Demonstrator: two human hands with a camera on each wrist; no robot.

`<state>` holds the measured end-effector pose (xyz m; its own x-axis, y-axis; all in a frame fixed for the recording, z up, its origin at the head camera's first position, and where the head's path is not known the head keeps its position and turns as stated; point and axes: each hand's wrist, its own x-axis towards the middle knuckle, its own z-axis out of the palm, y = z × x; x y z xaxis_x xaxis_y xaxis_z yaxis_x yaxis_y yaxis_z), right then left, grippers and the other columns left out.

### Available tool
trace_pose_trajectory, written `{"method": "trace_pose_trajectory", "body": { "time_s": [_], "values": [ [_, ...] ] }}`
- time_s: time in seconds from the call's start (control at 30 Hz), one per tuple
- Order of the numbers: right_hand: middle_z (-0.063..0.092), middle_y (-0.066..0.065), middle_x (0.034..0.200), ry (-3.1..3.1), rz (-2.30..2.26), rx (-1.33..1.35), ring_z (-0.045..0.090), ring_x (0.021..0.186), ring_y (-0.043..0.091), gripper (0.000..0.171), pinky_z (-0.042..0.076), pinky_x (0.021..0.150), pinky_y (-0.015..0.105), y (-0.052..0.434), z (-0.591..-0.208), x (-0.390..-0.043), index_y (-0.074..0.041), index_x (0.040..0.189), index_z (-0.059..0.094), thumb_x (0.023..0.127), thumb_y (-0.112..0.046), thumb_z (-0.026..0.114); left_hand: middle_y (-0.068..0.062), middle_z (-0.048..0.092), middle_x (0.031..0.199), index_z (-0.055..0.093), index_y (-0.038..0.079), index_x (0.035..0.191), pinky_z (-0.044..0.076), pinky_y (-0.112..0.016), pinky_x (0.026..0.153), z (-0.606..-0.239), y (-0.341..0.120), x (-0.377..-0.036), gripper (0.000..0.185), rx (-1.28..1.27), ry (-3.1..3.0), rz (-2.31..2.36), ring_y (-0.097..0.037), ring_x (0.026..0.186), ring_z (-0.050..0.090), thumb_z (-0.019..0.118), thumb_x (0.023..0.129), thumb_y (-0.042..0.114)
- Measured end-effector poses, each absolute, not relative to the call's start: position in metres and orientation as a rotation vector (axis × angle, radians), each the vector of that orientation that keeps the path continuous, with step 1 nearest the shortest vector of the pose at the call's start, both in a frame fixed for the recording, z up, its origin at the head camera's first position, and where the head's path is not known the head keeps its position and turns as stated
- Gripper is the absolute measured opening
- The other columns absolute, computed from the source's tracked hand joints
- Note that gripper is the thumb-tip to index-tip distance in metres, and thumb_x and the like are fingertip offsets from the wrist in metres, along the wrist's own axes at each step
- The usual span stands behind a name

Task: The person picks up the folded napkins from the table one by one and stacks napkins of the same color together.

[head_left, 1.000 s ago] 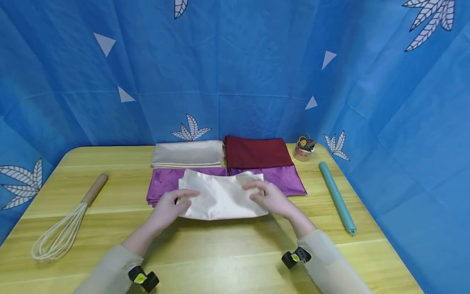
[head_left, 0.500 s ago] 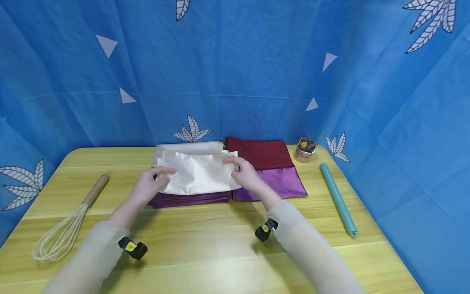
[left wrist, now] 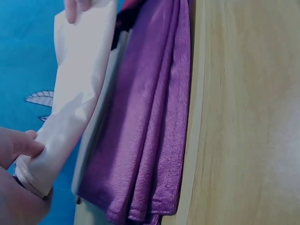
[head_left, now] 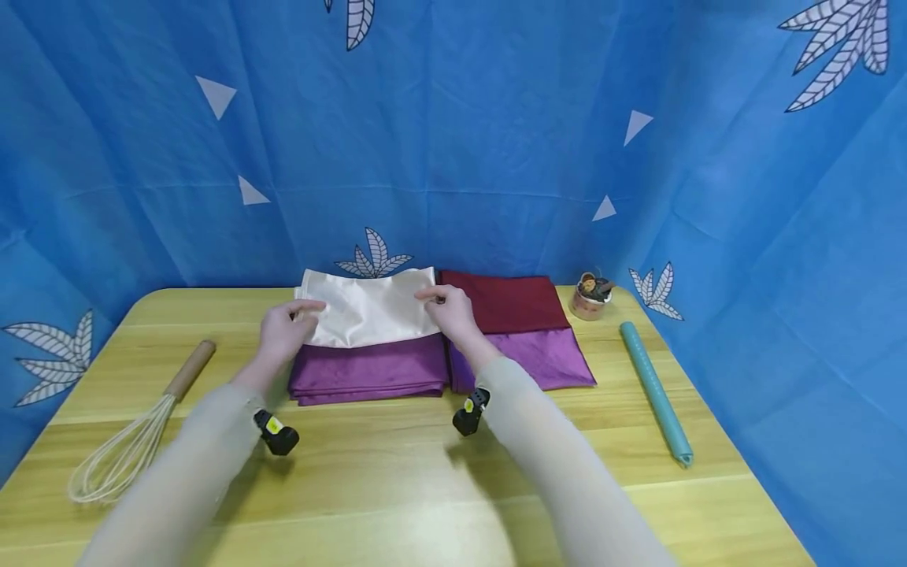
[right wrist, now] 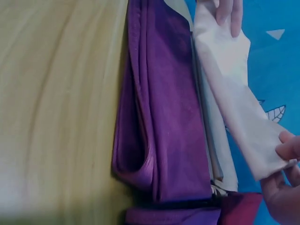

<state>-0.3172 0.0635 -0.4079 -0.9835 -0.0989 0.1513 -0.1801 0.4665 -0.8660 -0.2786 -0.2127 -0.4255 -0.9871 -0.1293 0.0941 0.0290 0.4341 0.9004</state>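
Cream cloth (head_left: 368, 309) held between both grips at worktop (head_left: 397, 472) rear, above purple cloth (head_left: 368, 368). Left hand (head_left: 283, 331) pinching left edge, right hand (head_left: 449, 311) pinching right edge. Maroon cloth (head_left: 510, 299) just beside.

1. I see a blue fabric backdrop (head_left: 453, 142) wrapping the scene at 9, 12 and 3 o'clock, creased in places.
2. White triangles (head_left: 216, 94) and white leaf prints (head_left: 373, 256) are scattered across it.
3. A yellowish wooden table (head_left: 397, 472) with visible plank grain fills the view from centre down to 6 o'clock.
4. The light looks even and bright, with soft shadows on the wood.
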Motion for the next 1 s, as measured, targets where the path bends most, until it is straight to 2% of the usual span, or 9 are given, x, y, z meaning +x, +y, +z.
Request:
{"method": "trace_pose_trajectory", "body": {
  "time_s": [0.1, 0.2, 0.3, 0.4, 0.47, 0.6, 0.73, 0.87, 1.0],
  "values": [
    [0.06, 0.011, 0.121, -2.658, 1.535, 0.237, 0.053, 0.098, 0.02, 0.034, 0.043, 0.074, 0.026, 0.054, -0.41, -0.324, -0.006, 0.11, 0.072, 0.085, 0.005, 0.052, -0.018, 0.056, 0.122, 0.065, 0.0, 0.118, 0.033, -0.019, 0.043, -0.432, -0.214, -0.288, 0.035, 0.116, -2.542, -1.532, -0.006, 0.051, 0.034, 0.051, 0.086, -0.001],
    [0.055, 0.012, 0.127, -2.701, 1.486, 0.264, 0.05, 0.114, 0.022, 0.038, 0.042, 0.085, 0.029, 0.047, -0.412, -0.329, -0.004, 0.119, 0.066, 0.085, 0.007, 0.051, -0.018, 0.058, 0.115, 0.065, -0.001, 0.117, 0.034, -0.02, 0.047, -0.433, -0.215, -0.296, 0.036, 0.133, -2.539, -1.468, -0.013, 0.062, 0.042, 0.049, 0.085, -0.002],
    [0.052, 0.014, 0.132, -2.726, 1.458, 0.289, 0.048, 0.116, 0.022, 0.043, 0.042, 0.086, 0.029, 0.043, -0.414, -0.333, -0.002, 0.127, 0.06, 0.085, 0.007, 0.051, -0.019, 0.061, 0.113, 0.066, -0.001, 0.115, 0.039, -0.024, 0.058, -0.433, -0.214, -0.304, 0.035, 0.15, -2.532, -1.389, -0.022, 0.082, 0.05, 0.047, 0.086, -0.003],
    [0.049, 0.014, 0.135, -2.737, 1.436, 0.296, 0.047, 0.117, 0.022, 0.047, 0.042, 0.087, 0.03, 0.042, -0.415, -0.336, -0.001, 0.131, 0.056, 0.086, 0.008, 0.051, -0.02, 0.062, 0.117, 0.066, -0.001, 0.115, 0.041, -0.03, 0.071, -0.432, -0.211, -0.311, 0.035, 0.139, -2.54, -1.323, -0.028, 0.097, 0.052, 0.045, 0.086, -0.003],
    [0.05, 0.016, 0.135, -2.747, 1.401, 0.3, 0.046, 0.122, 0.023, 0.047, 0.042, 0.093, 0.031, 0.041, -0.417, -0.337, 0.001, 0.132, 0.055, 0.086, 0.008, 0.051, -0.02, 0.061, 0.12, 0.066, -0.002, 0.114, 0.04, -0.033, 0.073, -0.432, -0.21, -0.314, 0.036, 0.123, -2.544, -1.298, -0.03, 0.096, 0.052, 0.045, 0.086, -0.004],
    [0.05, 0.018, 0.135, -2.758, 1.307, 0.338, 0.042, 0.129, 0.026, 0.047, 0.036, 0.104, 0.033, 0.041, -0.42, -0.34, 0.003, 0.133, 0.053, 0.086, 0.01, 0.049, -0.022, 0.061, 0.119, 0.065, -0.004, 0.115, 0.036, -0.034, 0.07, -0.434, -0.207, -0.317, 0.036, 0.109, -2.549, -1.272, -0.029, 0.081, 0.045, 0.045, 0.085, -0.007],
    [0.048, 0.018, 0.138, -2.786, 1.248, 0.385, 0.041, 0.13, 0.026, 0.054, 0.035, 0.105, 0.032, 0.041, -0.421, -0.341, 0.002, 0.137, 0.049, 0.084, 0.014, 0.05, -0.025, 0.059, 0.115, 0.064, -0.005, 0.114, 0.037, -0.038, 0.077, -0.434, -0.206, -0.317, 0.034, 0.109, -2.529, -1.255, -0.03, 0.089, 0.046, 0.047, 0.085, -0.009],
    [0.045, 0.018, 0.14, -2.802, 1.247, 0.435, 0.044, 0.128, 0.027, 0.058, 0.041, 0.1, 0.031, 0.043, -0.419, -0.34, -0.001, 0.138, 0.049, 0.083, 0.018, 0.05, -0.027, 0.055, 0.112, 0.064, -0.006, 0.115, 0.039, -0.046, 0.086, -0.434, -0.207, -0.317, 0.035, 0.118, -2.52, -1.226, -0.035, 0.101, 0.049, 0.047, 0.084, -0.009],
    [0.042, 0.017, 0.142, -2.802, 1.301, 0.478, 0.048, 0.125, 0.029, 0.057, 0.046, 0.094, 0.033, 0.049, -0.415, -0.338, -0.001, 0.137, 0.05, 0.083, 0.018, 0.045, -0.024, 0.052, 0.115, 0.063, -0.002, 0.117, 0.038, -0.05, 0.089, -0.434, -0.212, -0.315, 0.036, 0.169, -2.527, -1.161, -0.038, 0.107, 0.048, 0.051, 0.084, -0.004]
  ]
}}
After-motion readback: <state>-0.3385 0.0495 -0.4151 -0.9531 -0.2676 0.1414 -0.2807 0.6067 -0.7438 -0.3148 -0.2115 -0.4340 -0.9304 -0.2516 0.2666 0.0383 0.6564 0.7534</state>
